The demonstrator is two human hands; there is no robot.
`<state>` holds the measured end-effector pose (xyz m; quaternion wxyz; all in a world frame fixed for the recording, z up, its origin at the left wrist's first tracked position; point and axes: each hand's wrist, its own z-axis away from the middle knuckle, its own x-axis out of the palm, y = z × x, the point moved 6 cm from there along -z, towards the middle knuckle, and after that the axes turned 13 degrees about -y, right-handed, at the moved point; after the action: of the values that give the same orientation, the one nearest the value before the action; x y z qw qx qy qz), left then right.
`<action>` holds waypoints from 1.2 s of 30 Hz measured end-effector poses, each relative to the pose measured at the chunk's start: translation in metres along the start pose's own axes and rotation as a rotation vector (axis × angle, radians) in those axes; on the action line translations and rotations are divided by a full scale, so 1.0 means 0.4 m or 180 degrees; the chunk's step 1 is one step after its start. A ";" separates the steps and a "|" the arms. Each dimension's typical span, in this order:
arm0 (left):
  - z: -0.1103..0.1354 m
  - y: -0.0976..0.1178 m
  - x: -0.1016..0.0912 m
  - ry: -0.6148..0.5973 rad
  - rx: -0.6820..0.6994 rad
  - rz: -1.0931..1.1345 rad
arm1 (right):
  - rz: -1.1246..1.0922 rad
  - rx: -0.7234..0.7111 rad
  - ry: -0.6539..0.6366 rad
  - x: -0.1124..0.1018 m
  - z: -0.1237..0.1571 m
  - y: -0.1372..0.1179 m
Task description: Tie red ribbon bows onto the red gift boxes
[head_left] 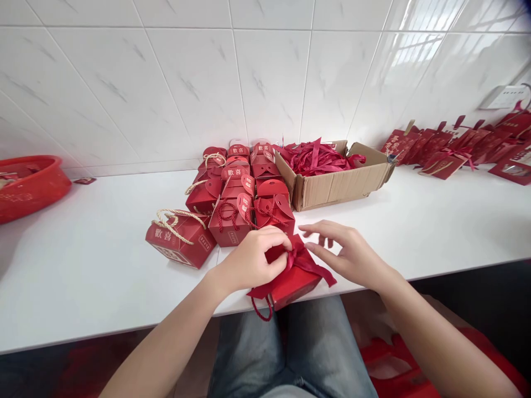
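Your left hand [254,258] pinches the bow [297,256] on the box [293,286] at the bench's [103,254] near edge; your right hand [354,255], fingers [332,231] spread and empty, hangs just right of the bow.

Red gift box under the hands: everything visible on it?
The red gift box, apparently smooth card, lies angled at the front edge of the white counter. A glossy crimson ribbon lies across it, gathered where the left hand pinches it; the right hand is open alongside, contact unclear. A twisted red cord loops past the edge.
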<state>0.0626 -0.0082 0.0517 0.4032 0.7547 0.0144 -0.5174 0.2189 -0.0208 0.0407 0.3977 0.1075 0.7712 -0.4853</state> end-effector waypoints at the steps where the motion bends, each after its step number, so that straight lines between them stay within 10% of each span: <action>1: 0.000 -0.001 -0.002 0.0017 -0.0015 -0.0012 | -0.0061 -0.0153 -0.0217 0.007 -0.008 -0.003; 21: 0.032 -0.019 -0.021 0.0231 -0.0260 -0.0746 | 0.0201 -0.0989 -0.1408 0.045 -0.014 -0.039; 36: 0.020 -0.065 -0.009 -0.0469 -0.0371 0.0288 | 0.0228 -0.0449 -0.1090 0.007 -0.007 0.003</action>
<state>0.0434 0.0058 0.0379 0.4693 0.6898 -0.0193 -0.5510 0.2162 -0.0183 0.0384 0.5467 0.0225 0.7201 -0.4268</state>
